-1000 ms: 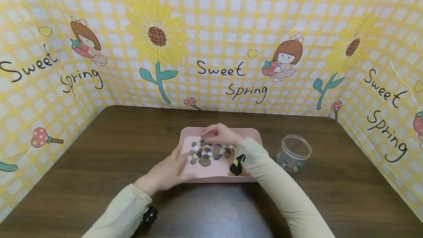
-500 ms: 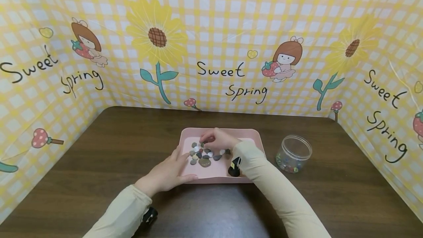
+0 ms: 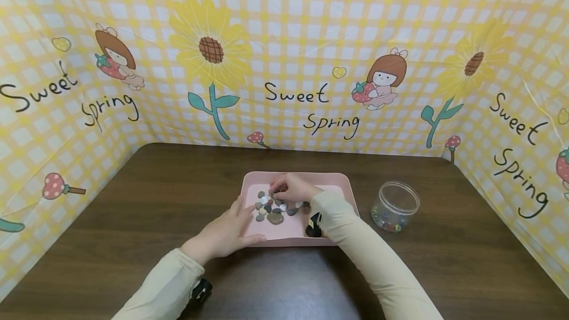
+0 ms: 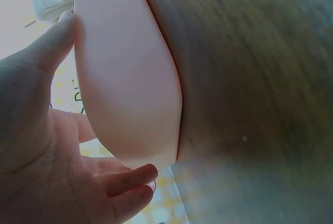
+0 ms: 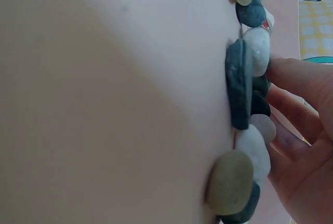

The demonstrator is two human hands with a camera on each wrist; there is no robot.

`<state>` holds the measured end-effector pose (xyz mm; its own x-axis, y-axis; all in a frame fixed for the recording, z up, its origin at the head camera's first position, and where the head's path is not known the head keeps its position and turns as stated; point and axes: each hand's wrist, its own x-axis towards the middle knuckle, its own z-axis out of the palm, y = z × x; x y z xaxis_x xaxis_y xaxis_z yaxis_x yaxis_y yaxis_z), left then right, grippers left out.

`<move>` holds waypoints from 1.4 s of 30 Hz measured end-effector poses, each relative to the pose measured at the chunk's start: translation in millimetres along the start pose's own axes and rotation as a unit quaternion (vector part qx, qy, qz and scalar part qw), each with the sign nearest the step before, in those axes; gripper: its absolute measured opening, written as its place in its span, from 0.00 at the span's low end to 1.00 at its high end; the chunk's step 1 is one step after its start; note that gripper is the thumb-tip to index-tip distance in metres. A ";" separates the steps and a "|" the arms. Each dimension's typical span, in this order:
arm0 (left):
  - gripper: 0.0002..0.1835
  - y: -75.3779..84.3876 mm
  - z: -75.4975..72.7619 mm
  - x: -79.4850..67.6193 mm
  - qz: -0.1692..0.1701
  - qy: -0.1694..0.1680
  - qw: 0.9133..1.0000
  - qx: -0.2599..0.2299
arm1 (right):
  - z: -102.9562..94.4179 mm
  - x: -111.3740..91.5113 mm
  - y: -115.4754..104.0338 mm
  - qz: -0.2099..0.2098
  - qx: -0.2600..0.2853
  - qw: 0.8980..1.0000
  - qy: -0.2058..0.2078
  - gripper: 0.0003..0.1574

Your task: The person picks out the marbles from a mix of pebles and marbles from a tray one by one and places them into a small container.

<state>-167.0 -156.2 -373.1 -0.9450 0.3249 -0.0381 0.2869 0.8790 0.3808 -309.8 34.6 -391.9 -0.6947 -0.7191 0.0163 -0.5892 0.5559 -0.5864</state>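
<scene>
A pink tray [image 3: 295,242] lies on the brown table, with pebbles in grey, white and brown over its middle; a large brown pebble [image 3: 275,218] is nearest its front. My left hand [image 3: 224,228] rests at the tray's front left corner, thumb on the front rim and fingers along the left side. In the left wrist view the thumb tip touches the rim of the tray [image 4: 125,67]. Bent down among the pebbles at the back are the fingers of my right hand [image 3: 297,187]. In the right wrist view, pebbles such as a white one [image 5: 252,153] hide the fingertips.
To the right of the tray stands a lidless clear jar [image 3: 395,206] with small coloured pieces on its bottom. Yellow checked cloth [image 3: 289,38] walls in the back and sides of the table [image 3: 146,186].
My right hand has come down and slightly left into the pebbles, its fingers drawing closer together, then has barely moved. The left hand and the jar have kept their places.
</scene>
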 end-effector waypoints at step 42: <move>0.44 -0.2 0.4 1.5 -0.008 -0.007 1.000 0.003 | -46.7 -32.6 1.8 -0.022 0.097 0.993 0.057 0.14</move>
<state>-168.4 -155.8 -373.7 -0.9471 0.3160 -0.0567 0.2733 0.8862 0.3740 -307.6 78.5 -355.7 -0.7183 -0.6834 0.1301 -0.5369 0.4256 -0.7284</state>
